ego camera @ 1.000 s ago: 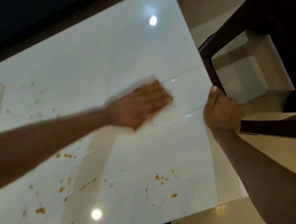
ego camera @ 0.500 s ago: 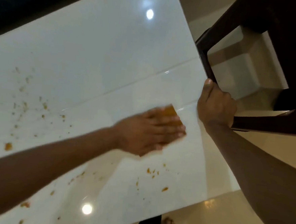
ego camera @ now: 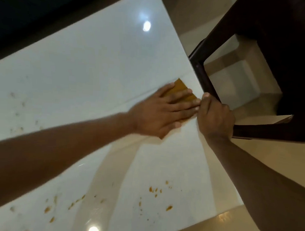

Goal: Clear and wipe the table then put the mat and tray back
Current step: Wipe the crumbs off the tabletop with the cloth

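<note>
A glossy white table point(ego camera: 89, 71) is filling most of the view, reflecting two ceiling lights. A dark wooden chair point(ego camera: 285, 58) is standing against its right edge. The person's left hand point(ego camera: 159, 112) is lying flat on the tabletop near that edge, its straight fingers slightly spread and pressing down on an orange-yellow cloth point(ego camera: 180, 89), which is showing beyond the fingertips. The right hand point(ego camera: 214, 118) is gripping the chair's frame, fingers curled round the rail, just beside the left fingertips. Orange crumbs point(ego camera: 156, 190) are lying scattered across the near part of the table.
</note>
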